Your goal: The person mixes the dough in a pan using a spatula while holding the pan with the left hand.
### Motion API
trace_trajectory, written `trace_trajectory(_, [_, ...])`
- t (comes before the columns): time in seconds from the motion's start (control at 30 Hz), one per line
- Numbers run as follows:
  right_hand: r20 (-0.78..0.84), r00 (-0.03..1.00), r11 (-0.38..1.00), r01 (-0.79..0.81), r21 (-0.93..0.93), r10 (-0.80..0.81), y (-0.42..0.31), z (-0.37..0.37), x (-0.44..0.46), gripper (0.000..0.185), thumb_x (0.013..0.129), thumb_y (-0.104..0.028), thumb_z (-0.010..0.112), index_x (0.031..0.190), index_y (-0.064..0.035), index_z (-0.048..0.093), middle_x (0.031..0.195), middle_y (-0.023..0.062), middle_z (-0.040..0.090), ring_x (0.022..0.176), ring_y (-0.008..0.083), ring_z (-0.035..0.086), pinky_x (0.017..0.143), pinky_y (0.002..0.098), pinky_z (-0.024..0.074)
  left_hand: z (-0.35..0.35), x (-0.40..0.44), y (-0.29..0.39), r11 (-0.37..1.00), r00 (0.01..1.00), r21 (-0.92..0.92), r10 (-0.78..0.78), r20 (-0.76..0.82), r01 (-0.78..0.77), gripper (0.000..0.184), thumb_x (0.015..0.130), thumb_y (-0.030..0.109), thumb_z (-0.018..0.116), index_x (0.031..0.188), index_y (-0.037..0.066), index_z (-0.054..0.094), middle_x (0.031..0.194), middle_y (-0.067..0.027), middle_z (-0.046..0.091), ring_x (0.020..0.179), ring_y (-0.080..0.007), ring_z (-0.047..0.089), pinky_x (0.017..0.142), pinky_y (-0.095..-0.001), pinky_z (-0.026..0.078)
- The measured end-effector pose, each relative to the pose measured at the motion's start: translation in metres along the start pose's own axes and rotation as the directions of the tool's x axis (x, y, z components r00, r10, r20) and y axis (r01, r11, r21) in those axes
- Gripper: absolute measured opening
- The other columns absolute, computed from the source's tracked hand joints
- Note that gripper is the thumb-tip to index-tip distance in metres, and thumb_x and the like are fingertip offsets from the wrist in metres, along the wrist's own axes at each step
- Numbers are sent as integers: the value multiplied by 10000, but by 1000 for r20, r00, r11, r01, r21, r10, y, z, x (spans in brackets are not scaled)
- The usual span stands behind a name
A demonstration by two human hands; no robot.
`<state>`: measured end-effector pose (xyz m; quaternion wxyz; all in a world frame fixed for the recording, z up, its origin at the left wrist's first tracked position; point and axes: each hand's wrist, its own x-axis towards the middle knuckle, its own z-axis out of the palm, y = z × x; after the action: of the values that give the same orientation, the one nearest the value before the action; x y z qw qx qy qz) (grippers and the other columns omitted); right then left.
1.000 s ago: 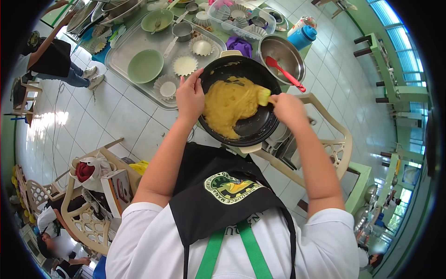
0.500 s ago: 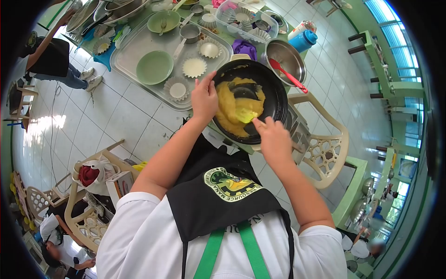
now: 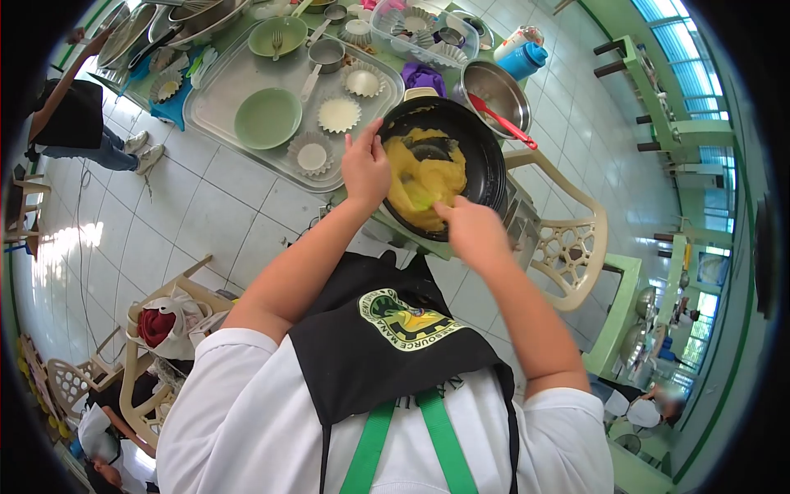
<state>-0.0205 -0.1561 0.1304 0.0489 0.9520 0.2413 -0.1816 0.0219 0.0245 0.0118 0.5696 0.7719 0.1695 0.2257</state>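
Observation:
In the head view, a black round pan (image 3: 485, 144) holds a thick yellow mixture (image 3: 444, 173) spread over its left part. My left hand (image 3: 366, 169) grips the pan's left rim, fingers closed on the edge. Low in the pan, my right hand (image 3: 475, 235) is closed round the handle of a spatula (image 3: 422, 200). The spatula's yellow-green head is sunk in the mixture and partly hidden; its handle is mostly covered by my fingers.
Left of the pan, a metal tray (image 3: 216, 107) carries a green bowl (image 3: 267, 119), fluted molds (image 3: 340, 115) and a measuring cup (image 3: 327, 54). A steel pot (image 3: 502, 86) with a red spatula (image 3: 512, 130) stands at right, near a plastic chair (image 3: 594, 239). Other people are around.
My right hand has drawn the spatula down and left through the mixture, and its head is now more covered. My left hand still holds the rim. The whole view has shifted slightly.

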Motion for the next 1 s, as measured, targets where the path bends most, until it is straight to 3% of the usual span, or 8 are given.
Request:
trace_trajectory(0.07, [-14, 999, 998, 43, -39, -43, 22, -31, -16, 420, 899, -65, 480, 1223, -232, 689, 880, 119, 582, 829, 318, 641, 722, 439, 505, 2, 0, -4, 1000, 1000, -10, 20, -20, -20, 309, 948, 57, 501, 1212, 113, 651, 592, -144, 556, 597, -348, 544, 1145, -458, 338])
trace_trajectory(0.23, [-118, 966, 973, -230, 18, 231, 77, -27, 19, 288, 968, -191, 511, 1165, -247, 714, 832, 133, 650, 815, 334, 648, 697, 455, 500, 0, -1, -2, 1000, 1000, -23, 2, 0, -2, 313, 949, 59, 504, 1220, 115, 649, 616, -135, 574, 611, -335, 554, 1147, -455, 334])
trace_trajectory(0.33, [-154, 952, 930, -293, -222, 263, 89, -15, 27, 310, 939, -159, 500, 1136, -263, 716, 851, 118, 682, 791, 318, 675, 723, 445, 536, 4, 0, -8, 999, 1000, -41, 11, -8, -11, 316, 949, 58, 504, 1225, 116, 646, 633, -132, 588, 620, -331, 560, 1150, -454, 329])
trace_trajectory(0.4, [104, 934, 927, -317, -198, 341, 85, -21, 10, 303, 936, -177, 509, 1133, -277, 715, 907, 122, 695, 855, 320, 687, 770, 432, 546, 8, -1, -10, 998, 999, -65, 13, -34, -15, 317, 950, 58, 503, 1227, 116, 645, 641, -130, 595, 624, -329, 564, 1151, -454, 328])
trace_trajectory(0.57, [394, 874, 914, -372, 164, 285, 32, 8, 12, 222, 939, -278, 590, 1027, -155, 754, 944, 148, 718, 874, 357, 678, 802, 443, 531, 12, -2, -13, 994, 997, -111, 6, -71, -14, 318, 949, 54, 499, 1229, 109, 640, 645, -130, 600, 634, -328, 572, 1156, -454, 320])
trace_trajectory(0.67, [440, 882, 697, -421, 581, 166, 38, 30, 52, 258, 913, -354, 654, 1030, -150, 759, 886, 143, 720, 838, 311, 693, 769, 395, 520, 6, -1, -9, 998, 1000, -67, -3, -15, 2, 321, 951, 57, 494, 1233, 108, 639, 640, -129, 592, 642, -326, 573, 1158, -454, 317])
trace_trajectory(0.8, [120, 901, 852, -434, 293, 418, 19, -37, 60, 276, 970, -346, 560, 1156, -215, 715, 923, 138, 718, 874, 319, 692, 756, 439, 524, 2, 1, -5, 999, 1000, -49, 17, 0, -17, 322, 954, 60, 490, 1234, 110, 639, 618, -123, 568, 633, -323, 565, 1159, -454, 315])
trace_trajectory(1.0, [-119, 987, 964, -130, -233, 104, 14, 4, 23, 254, 964, -217, 514, 1124, -227, 711, 875, 123, 657, 820, 349, 674, 715, 465, 532, 4, -1, -8, 999, 999, -49, 21, -27, -22, 315, 956, 63, 494, 1231, 110, 642, 576, -113, 519, 576, -307, 514, 1159, -452, 316])
